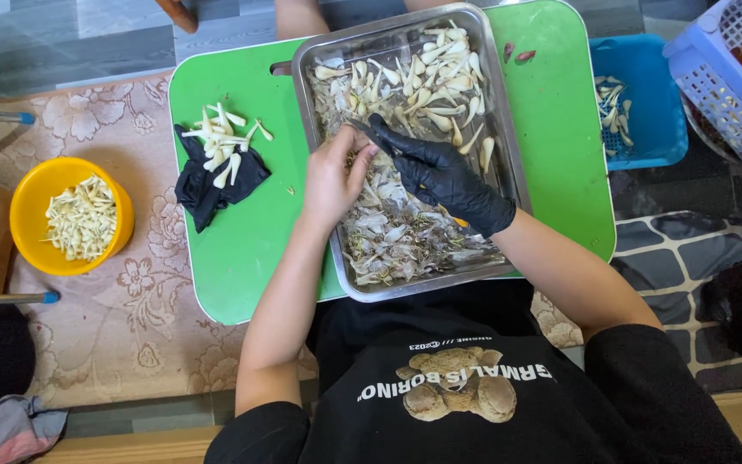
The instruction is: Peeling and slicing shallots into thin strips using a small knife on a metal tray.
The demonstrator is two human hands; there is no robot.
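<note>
A steel tray (495, 112) sits on a green board (234, 241); pale garlic cloves (427, 82) fill its far half and papery peels (397, 236) its near half. My bare left hand (334, 179) and my black-gloved right hand (440, 172) meet over the tray's middle. The fingers of both pinch around a small clove between them, and the gloved fingers seem to hold a thin dark blade there. A black glove (208, 191) lies on the board at left with several peeled cloves (223, 146) on it.
A yellow bowl (27, 193) of peeled cloves stands at left on a floral mat (122, 335). A blue bin (646, 94) and a lilac basket (732, 77) with more cloves are at the right. Another person's limbs show at the top edge.
</note>
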